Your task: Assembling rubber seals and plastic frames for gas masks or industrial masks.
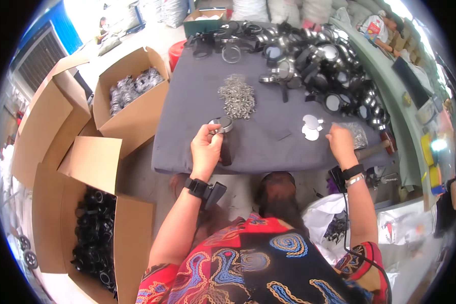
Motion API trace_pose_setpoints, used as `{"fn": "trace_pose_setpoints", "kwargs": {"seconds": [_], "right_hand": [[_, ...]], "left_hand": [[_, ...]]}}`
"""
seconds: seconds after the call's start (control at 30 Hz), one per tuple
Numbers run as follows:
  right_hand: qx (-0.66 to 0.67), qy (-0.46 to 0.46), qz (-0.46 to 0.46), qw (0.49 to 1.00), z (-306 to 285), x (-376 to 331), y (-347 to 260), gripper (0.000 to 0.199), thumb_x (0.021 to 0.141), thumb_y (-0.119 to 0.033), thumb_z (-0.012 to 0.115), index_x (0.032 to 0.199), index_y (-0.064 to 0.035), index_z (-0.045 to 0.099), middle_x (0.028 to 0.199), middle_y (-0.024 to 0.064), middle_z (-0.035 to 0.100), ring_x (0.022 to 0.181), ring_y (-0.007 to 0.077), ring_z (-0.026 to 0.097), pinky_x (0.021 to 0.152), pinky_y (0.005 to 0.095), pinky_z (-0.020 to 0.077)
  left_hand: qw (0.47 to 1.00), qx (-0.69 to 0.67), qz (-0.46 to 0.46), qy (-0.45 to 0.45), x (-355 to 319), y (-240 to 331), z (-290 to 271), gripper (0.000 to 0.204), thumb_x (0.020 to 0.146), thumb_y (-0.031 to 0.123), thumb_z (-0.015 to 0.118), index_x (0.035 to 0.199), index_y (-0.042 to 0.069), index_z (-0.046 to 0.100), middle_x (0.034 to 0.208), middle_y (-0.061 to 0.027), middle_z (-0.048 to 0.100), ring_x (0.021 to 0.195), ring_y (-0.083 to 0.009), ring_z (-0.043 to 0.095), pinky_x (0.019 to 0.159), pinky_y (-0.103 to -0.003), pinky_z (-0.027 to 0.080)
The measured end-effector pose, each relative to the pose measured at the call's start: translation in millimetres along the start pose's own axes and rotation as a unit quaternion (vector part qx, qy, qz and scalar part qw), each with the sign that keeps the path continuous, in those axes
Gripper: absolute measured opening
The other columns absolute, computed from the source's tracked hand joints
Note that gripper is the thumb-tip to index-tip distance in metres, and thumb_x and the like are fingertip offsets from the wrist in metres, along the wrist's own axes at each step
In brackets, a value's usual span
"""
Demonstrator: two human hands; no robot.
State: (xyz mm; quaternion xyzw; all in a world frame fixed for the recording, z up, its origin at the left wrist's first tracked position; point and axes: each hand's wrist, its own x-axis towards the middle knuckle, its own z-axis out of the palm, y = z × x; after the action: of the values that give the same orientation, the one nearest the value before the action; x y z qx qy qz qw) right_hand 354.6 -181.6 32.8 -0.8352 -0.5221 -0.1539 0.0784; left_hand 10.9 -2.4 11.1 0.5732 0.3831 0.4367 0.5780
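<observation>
Grey cloth-covered table [197, 121] fills middle of scene. Cardboard box [137, 116] of silvery parts stands left of it; nearer box [131, 228] holds black parts. Heap of black magnifiers [319, 66] crowds table's far right. Pile of small metal rings [236, 96] lies centre. Left hand [206, 152] clamped on round-framed magnifier [221, 124], held above near edge. Right hand [341, 143] palm-down, fingers resting on cloth just right of loose round lenses [310, 126]; holds nothing visible.
</observation>
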Motion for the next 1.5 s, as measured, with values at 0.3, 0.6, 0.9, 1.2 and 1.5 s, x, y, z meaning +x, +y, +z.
{"fn": "trace_pose_setpoints", "kwargs": {"seconds": [0.3,0.6,0.9,1.2,1.5], "right_hand": [[0.123,-0.022,0.06,0.99,-1.9,3.4,-0.6,0.01,0.08,-0.005,0.064,0.085,0.0029,0.062,0.071,0.0199,0.064,0.069,0.0348,0.065,0.063,0.043,0.0518],[0.675,-0.103,0.162,0.712,-28.1,7.1,-68.7,0.004,0.083,0.002,0.062,0.085,-0.0004,0.059,0.076,0.0063,0.062,0.062,0.0131,0.062,0.054,0.0265,0.054],[0.762,-0.128,0.056,0.632,-4.5,18.3,-189.0,0.009,0.085,0.003,0.061,0.092,-0.0014,0.061,0.079,0.0036,0.062,0.065,0.0104,0.061,0.058,0.0247,0.0527],[0.782,-0.109,0.065,0.61,14.2,27.8,-253.1,0.014,0.084,0.005,0.058,0.097,0.0003,0.06,0.079,0.0037,0.062,0.065,0.0088,0.06,0.056,0.0227,0.0512],[0.789,-0.114,0.077,0.599,14.5,28.0,-259.4,0.013,0.085,0.006,0.057,0.096,0.0004,0.06,0.076,0.0019,0.061,0.062,0.0076,0.057,0.055,0.0218,0.0491]], "left_hand": [[1.0,0.004,0.008,-0.002,3.7,-2.0,-3.9,0.015,0.09,0.004,0.055,0.105,0.006,0.06,0.059,0.0052,0.051,0.046,-0.0022,0.043,0.037,-0.021,0.038],[1.0,-0.004,-0.003,-0.006,3.2,-4.2,-5.3,0.014,0.09,0.004,0.055,0.103,0.007,0.06,0.058,0.0048,0.052,0.046,-0.0025,0.044,0.037,-0.021,0.037],[1.0,-0.003,0.013,-0.011,3.4,-6.4,-1.3,0.014,0.091,0.005,0.054,0.104,0.007,0.058,0.061,0.0031,0.054,0.043,-0.0036,0.043,0.036,-0.021,0.035],[1.0,-0.007,0.011,-0.002,4.5,-11.0,-3.8,0.013,0.092,0.006,0.054,0.104,0.007,0.058,0.063,0.0014,0.057,0.046,-0.0038,0.047,0.036,-0.021,0.038],[1.0,-0.012,0.014,-0.01,5.0,-8.0,-6.3,0.011,0.093,0.007,0.054,0.104,0.006,0.058,0.064,0.0011,0.058,0.046,-0.0035,0.047,0.036,-0.021,0.037]]}}
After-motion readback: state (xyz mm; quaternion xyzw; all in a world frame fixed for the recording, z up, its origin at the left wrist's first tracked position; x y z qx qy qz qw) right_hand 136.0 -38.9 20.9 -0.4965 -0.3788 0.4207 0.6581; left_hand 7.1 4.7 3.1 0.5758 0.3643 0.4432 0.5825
